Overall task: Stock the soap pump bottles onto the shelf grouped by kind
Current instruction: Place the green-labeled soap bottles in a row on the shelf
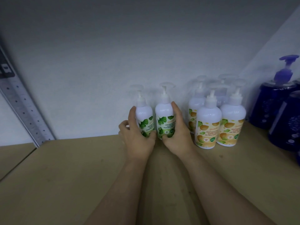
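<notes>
Both hands are working at the back of the shelf (81, 168), against the pale back wall (97, 78).

Left hand (136, 137) is wrapping its fingers and thumb around the left green-label bottle (144, 120), gripping it low on the body. Right hand (177, 133) is curling around the right green-label bottle (164, 120) in the same way, thumb under the label, fingers up its right side. Both grips are closed on the bottles.

The 2 green-label bottles are standing upright, long axes vertical, pump heads on top. Labels are facing the viewer. They are sitting just beside each other, bodies nearly touching. Whether their bases are resting on the shelf I cannot tell; the hands are covering them.

Taking the right green-label bottle as landmark: the yellow-label bottles (208, 125) are standing in a cluster just to its right, upright, labels facing forward, at least 4 showing, the rear ones partly hidden. Further right of it, near the side wall, dark blue bottles (267, 104) are grouping together, one showing a purple pump. Well to its left, a perforated metal upright (24, 101) is running diagonally at the shelf's edge.
</notes>
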